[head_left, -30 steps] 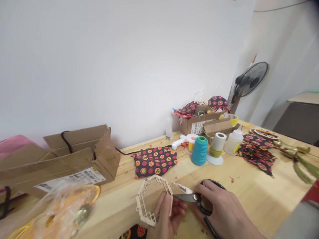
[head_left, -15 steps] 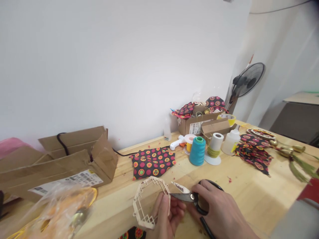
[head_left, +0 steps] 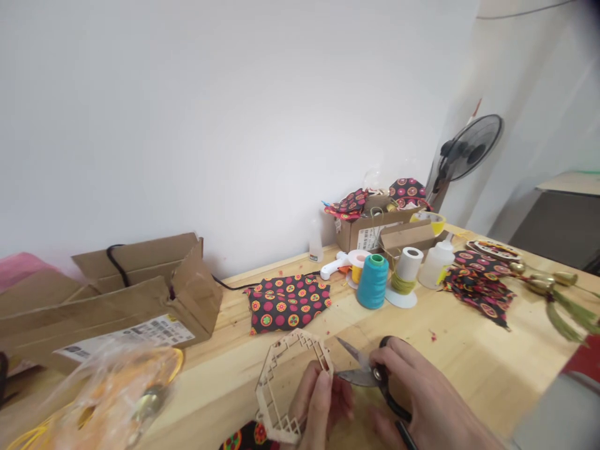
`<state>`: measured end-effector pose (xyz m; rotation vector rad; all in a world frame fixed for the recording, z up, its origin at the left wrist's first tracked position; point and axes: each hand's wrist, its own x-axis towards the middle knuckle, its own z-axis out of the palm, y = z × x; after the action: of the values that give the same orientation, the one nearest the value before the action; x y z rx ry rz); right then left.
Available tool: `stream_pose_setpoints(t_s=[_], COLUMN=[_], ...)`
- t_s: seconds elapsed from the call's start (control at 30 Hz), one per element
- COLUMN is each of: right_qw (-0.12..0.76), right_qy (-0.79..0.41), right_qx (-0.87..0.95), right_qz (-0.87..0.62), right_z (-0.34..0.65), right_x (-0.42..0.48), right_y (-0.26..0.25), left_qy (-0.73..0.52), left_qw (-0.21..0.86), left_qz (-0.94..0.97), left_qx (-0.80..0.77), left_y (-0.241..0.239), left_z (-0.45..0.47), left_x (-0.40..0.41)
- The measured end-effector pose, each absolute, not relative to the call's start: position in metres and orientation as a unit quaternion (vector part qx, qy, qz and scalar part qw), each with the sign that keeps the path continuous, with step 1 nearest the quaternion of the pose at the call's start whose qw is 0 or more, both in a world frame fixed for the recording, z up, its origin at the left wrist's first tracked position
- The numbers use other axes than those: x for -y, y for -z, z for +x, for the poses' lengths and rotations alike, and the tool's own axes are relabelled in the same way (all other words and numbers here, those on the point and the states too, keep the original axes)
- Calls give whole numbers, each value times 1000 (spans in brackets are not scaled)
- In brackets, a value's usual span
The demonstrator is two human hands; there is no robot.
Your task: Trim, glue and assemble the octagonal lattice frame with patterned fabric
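My left hand pinches the right rim of a pale wooden lattice frame, octagonal and tilted up off the wooden table. My right hand grips black-handled scissors; their blades are parted and point left, right beside the frame's upper right edge. A scrap of black fabric with pink and orange dots lies under the frame at the bottom edge of the view.
A larger piece of the dotted fabric lies behind the frame. Teal thread cone, white spool, glue gun and bottle stand further back. Cardboard boxes at left, small box by the wall, fan, brass bells right.
The frame has tilted and shifted slightly right in my left hand. The scissors' blades have swung up closer to its rim. The view has shifted a little.
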<state>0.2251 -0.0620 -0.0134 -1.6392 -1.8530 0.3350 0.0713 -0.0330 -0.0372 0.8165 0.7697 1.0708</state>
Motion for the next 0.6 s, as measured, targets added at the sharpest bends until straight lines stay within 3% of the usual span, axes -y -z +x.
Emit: stream_pose_setpoints(t_s=[0.47, 0.6], right_qw=[266, 215], right_qy=[-125, -138], right_qx=[677, 670], right_qz=[-675, -697], right_z=[203, 202], right_x=[49, 48], right_y=[26, 20], left_qy=[-479, -491], left_qw=[766, 748], left_qz=[266, 273], left_qx=[-337, -354], left_y=[42, 41], left_z=[71, 72], left_x=[23, 26])
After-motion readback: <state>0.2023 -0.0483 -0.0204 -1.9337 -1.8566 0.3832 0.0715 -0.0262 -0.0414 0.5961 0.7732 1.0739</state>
